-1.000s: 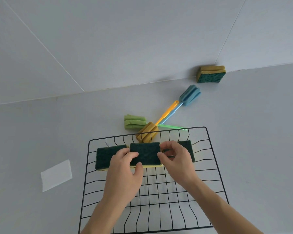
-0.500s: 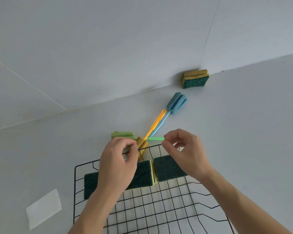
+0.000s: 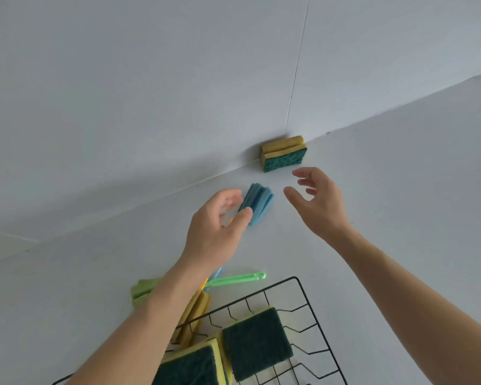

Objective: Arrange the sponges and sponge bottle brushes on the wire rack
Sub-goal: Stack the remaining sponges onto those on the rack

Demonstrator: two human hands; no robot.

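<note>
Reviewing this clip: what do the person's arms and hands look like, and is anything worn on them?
Both arms are bare as far as the frame shows, with no sleeves in view. The left hand and right hand wear no gloves, and no rings, watch, bracelets or markings are visible on them or on the wrists. Nails look short and unpainted.

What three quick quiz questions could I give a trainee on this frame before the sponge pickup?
1. True or false: the sponge pair by the wall stands on the wire rack.
2. Which hand is at the blue brush head? A) left hand B) right hand C) neither
3. What colour is the brush handle lying just beyond the rack's far edge?

Key
1. False: it stands on the counter against the wall, off the rack.
2. A: the left hand's thumb overlaps it; whether it is touching yet is unclear.
3. Green.
</note>
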